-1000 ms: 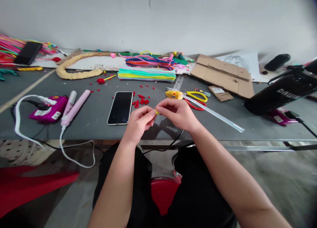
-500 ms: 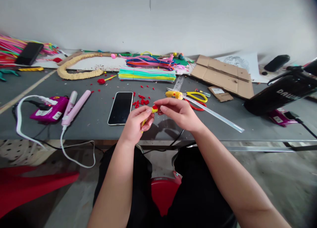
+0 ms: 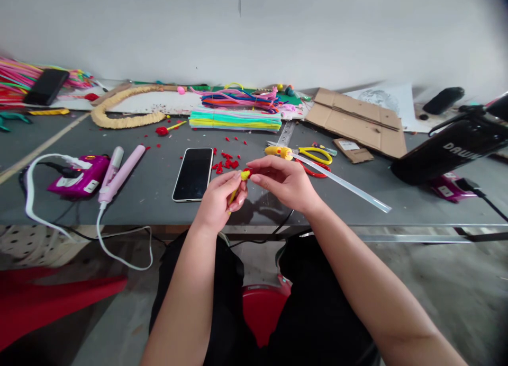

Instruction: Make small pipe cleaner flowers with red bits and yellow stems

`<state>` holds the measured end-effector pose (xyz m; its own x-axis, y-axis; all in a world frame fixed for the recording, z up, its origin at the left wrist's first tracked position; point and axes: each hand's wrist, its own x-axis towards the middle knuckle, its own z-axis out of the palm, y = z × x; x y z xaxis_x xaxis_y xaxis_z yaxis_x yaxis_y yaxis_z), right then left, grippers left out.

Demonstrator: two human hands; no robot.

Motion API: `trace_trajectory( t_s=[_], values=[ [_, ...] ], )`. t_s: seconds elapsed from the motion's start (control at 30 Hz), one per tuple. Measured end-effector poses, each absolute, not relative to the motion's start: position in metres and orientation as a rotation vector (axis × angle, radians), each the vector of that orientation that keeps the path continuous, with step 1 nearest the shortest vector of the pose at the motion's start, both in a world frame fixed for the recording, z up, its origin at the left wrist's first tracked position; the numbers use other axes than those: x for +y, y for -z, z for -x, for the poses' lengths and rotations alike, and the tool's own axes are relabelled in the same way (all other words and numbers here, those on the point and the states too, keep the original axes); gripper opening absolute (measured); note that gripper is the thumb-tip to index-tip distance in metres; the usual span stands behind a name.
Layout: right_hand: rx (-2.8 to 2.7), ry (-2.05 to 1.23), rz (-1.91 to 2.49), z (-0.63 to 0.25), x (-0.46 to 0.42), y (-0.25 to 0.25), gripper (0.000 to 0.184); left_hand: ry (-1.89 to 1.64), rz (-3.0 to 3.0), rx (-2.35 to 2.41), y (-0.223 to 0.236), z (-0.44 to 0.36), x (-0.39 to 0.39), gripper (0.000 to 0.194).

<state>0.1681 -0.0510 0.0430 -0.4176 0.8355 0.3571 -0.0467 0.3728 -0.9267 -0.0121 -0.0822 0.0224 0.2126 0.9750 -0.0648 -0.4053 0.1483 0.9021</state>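
Note:
My left hand [image 3: 216, 203] is closed round a yellow fuzzy stem with a bumpy yellow head [image 3: 245, 175], held just above the table's front part. At the head's right side, my right hand [image 3: 286, 181] pinches a small red fuzzy piece [image 3: 249, 171] between thumb and fingers, and it touches the yellow head. Beyond my hands lies a loose group of red fuzzy pieces [image 3: 227, 162]. A finished-looking red flower [image 3: 161, 131] on a yellow stem rests farther back to the left.
Left of my hands lie a phone [image 3: 193, 174], a pink hair straightener [image 3: 123, 171] and a purple power socket [image 3: 83, 178]. To the right are a glue gun [image 3: 279, 152] with a long glue stick, yellow-handled pliers [image 3: 317, 155], cardboard [image 3: 353, 119] and a black bottle [image 3: 448, 149]. Pipe-cleaner bundles [image 3: 234, 119] sit behind.
The yellow head has turned so more of its yellow shows, and the red piece now sits at its right side. My right hand has shifted slightly left.

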Motion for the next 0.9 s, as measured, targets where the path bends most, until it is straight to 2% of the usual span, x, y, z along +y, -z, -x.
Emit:
trace_trajectory(
  t_s=[0.17,0.43,0.7,0.9],
  values=[
    [-1.671,-1.191,0.710,-0.1664,-0.0518,-0.0427,0.035,-1.139,-0.890,0.782,-0.0231,0.0095,-0.0835,0.031],
    [-1.675,-1.189,0.666,-0.1646,-0.0521,-0.0414,0.025,-1.137,-0.907,0.774,-0.0244,0.0079,-0.0843,0.031],
    [-1.743,-1.252,0.675,-0.1693,-0.0520,-0.0432,0.039,-1.154,-0.922,0.805,-0.0254,0.0076,-0.0857,0.030],
    [-1.757,-1.233,0.683,-0.1708,-0.0524,-0.0440,0.035,-1.198,-0.966,0.838,-0.0259,0.0082,-0.0854,0.030]
  ],
)
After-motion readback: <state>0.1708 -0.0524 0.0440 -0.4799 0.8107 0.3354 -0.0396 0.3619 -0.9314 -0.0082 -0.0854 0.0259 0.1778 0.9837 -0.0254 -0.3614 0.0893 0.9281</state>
